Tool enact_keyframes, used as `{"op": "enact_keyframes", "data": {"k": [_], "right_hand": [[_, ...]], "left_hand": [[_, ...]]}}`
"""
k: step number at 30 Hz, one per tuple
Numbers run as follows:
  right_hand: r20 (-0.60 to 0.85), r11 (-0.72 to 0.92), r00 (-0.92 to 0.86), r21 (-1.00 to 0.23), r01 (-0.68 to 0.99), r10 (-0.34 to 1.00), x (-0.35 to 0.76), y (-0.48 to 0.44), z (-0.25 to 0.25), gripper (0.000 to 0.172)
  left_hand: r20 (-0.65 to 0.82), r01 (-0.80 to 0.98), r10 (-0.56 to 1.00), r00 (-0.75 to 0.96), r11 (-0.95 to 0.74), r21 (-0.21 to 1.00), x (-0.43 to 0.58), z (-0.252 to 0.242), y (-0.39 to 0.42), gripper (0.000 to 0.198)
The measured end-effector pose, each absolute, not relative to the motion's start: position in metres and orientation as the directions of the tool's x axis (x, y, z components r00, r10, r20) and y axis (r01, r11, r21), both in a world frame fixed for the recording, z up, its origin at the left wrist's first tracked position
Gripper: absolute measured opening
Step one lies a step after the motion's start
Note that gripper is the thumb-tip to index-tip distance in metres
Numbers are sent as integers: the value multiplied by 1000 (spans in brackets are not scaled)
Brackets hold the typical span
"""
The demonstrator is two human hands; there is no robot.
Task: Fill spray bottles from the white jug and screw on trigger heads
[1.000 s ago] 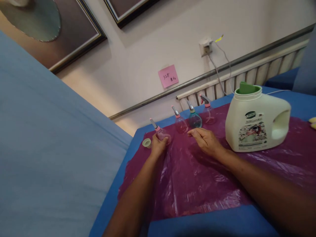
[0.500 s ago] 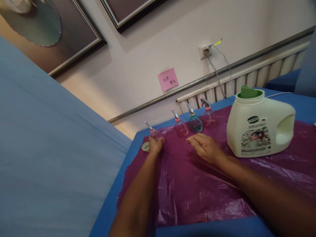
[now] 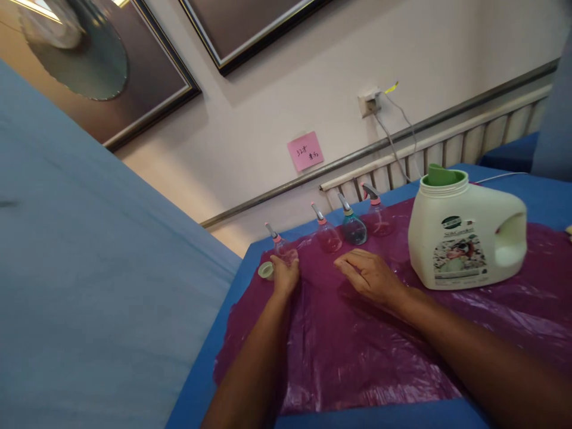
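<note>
Well, the left hand (image 3: 285,276) is closed around the lower body of a small spray bottle (image 3: 283,249). The bottle has a pink collar and a grey trigger, and it stands upright at the far left corner of the purple plastic sheet (image 3: 357,351). At nine o'clock from that hand, just beside its knuckles, a pale green ring (image 3: 265,270) lies on the blue worktop (image 3: 366,418).

The right hand (image 3: 370,275) lies open, palm down on the sheet. It holds nothing, and its fingers point toward nine o'clock, leaving a gap to the left hand.

Three more spray bottles stand in a row from eleven to one o'clock of the right hand, near it but apart:
- a pink-tinted bottle (image 3: 329,237)
- a teal bottle (image 3: 354,229), just beside the pink-tinted one
- a clear pinkish bottle (image 3: 378,218)

At three o'clock from the right hand stands a white detergent jug (image 3: 465,244). It is upright on the sheet, with its handle turned away from the hand and a green cap (image 3: 440,175) sitting in its mouth.

On the wall behind, at twelve o'clock from the left hand, hang a pink sticky note (image 3: 305,151) and a wall socket (image 3: 368,101) with a cable.
</note>
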State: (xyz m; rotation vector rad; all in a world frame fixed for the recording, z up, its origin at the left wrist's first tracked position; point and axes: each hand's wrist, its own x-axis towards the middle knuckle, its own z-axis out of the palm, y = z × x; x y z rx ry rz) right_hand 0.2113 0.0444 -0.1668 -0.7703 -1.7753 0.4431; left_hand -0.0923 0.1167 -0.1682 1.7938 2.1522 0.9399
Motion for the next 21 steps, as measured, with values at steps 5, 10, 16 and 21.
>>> {"op": "enact_keyframes", "data": {"k": [5, 10, 16, 21], "right_hand": [[691, 713, -188, -649, 265, 698, 213, 43, -166, 36], [682, 711, -205, -655, 258, 702, 214, 39, -165, 34], [678, 704, -194, -670, 236, 709, 222, 34, -148, 34], [705, 708, -96, -679, 194, 703, 234, 28, -110, 39]], "left_hand": [[222, 918, 963, -151, 54, 393, -119, -179, 42, 79], [78, 962, 977, -200, 180, 206, -183, -176, -20, 77], [29, 957, 958, -286, 284, 58, -241, -174, -51, 75], [72, 940, 939, -338, 340, -17, -259, -163, -64, 63]]}}
